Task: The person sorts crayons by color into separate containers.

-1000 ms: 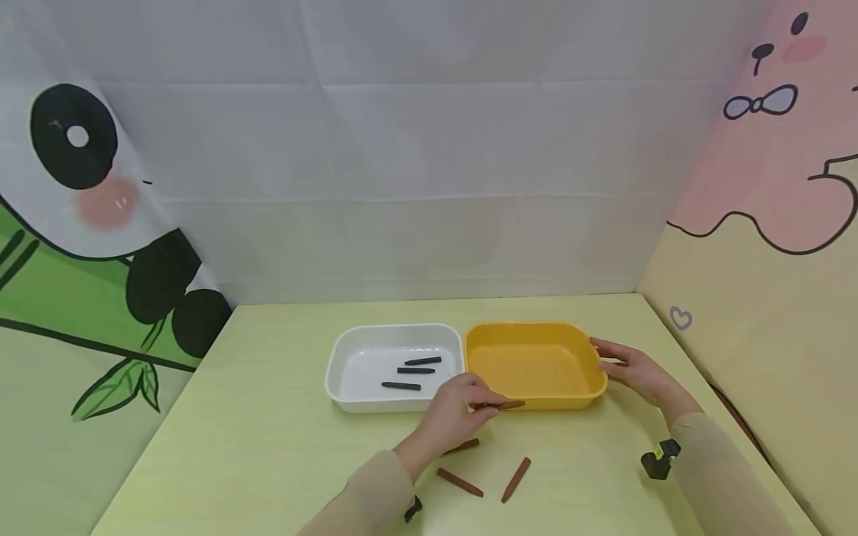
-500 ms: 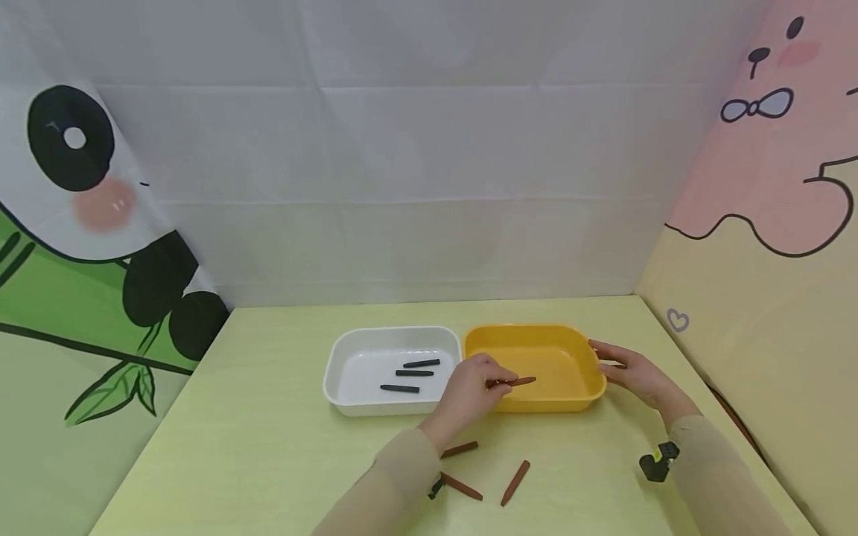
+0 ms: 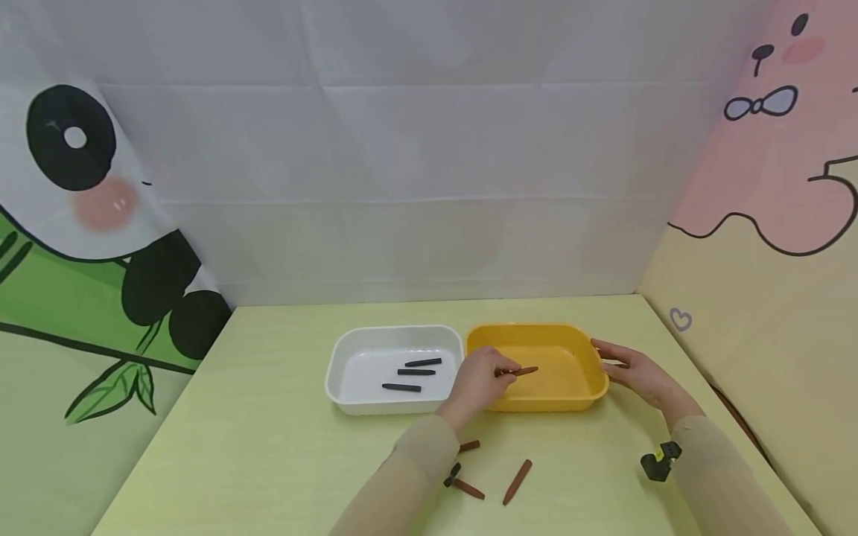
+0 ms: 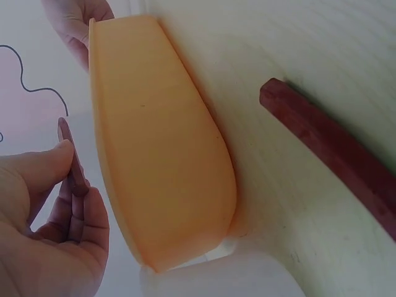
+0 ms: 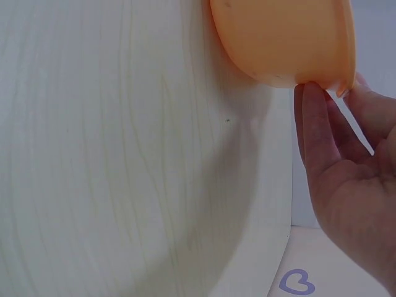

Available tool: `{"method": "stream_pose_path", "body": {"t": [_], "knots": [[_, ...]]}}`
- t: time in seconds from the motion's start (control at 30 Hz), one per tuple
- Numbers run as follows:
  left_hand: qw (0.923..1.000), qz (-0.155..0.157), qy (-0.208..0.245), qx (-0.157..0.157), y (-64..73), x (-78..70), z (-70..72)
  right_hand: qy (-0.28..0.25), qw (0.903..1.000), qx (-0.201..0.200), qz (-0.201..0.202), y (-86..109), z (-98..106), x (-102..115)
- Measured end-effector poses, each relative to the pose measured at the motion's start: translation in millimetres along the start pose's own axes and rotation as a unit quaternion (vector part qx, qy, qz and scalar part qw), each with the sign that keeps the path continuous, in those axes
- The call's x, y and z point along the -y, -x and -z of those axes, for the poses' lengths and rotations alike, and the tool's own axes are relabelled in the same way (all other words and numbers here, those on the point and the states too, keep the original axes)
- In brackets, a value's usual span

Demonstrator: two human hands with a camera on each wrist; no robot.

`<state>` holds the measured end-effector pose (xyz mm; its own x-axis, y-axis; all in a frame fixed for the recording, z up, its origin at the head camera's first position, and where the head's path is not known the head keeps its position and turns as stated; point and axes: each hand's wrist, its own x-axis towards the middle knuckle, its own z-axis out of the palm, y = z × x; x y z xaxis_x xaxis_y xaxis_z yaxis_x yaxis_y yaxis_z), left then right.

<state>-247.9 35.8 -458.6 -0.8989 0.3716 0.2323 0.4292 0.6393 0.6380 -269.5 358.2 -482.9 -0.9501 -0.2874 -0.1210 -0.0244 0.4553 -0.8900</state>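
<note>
Pinching a brown crayon (image 3: 527, 371) between the thumb and fingertips of the left grip (image 3: 479, 376), clamped on one end of it, with the other end jutting out to the right of that grip. Holding it above the yellow tray (image 3: 543, 404), clear of the rim. Touching the far right end of the same tray with the right grip (image 3: 645, 378), thumb and fingers spread apart and nearly straight, fingertips against the outside of the wall. Showing a white tray (image 3: 345, 376) to the left of the left grip, next to the yellow one, with three black crayons (image 3: 416, 371) lying apart from each other inside it. Also showing three loose brown crayons (image 3: 518, 482) on the pale bench (image 3: 268, 454), nearer the body than the left grip, two of them partly hidden by the left forearm and its wrist gear. Wearing beige sleeves (image 3: 717, 465) behind both grips, and facing a creased white backdrop (image 3: 422, 171) beyond them, with cartoon figures at either side.
</note>
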Motion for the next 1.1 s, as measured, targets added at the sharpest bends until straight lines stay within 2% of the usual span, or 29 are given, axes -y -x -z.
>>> {"method": "stream_pose_path", "body": {"t": [0.23, 0.43, 0.67, 0.87, 1.1], "knots": [[0.9998, 0.011, -0.018, 0.003, -7.1, 1.7, -4.5, -0.009, 0.9999, 0.001, 0.006, -0.7, 0, -2], [0.9998, 0.002, -0.017, -0.003, -4.7, 8.6, -6.6, -0.011, 0.9999, 0.004, 0.009, -1.0, -1, -3], [0.9994, -0.021, 0.010, -0.025, 5.8, 17.2, -1.1, -0.016, 0.9998, 0.004, 0.011, -0.9, -1, 0], [0.9989, -0.033, 0.030, -0.016, 16.9, 19.2, 6.8, -0.021, 0.9997, 0.009, 0.008, -1.0, -1, 0], [0.9964, -0.076, 0.036, -0.015, 30.4, 22.4, 13.1, -0.021, 0.9997, 0.005, 0.007, -1.6, -1, -3]]}}
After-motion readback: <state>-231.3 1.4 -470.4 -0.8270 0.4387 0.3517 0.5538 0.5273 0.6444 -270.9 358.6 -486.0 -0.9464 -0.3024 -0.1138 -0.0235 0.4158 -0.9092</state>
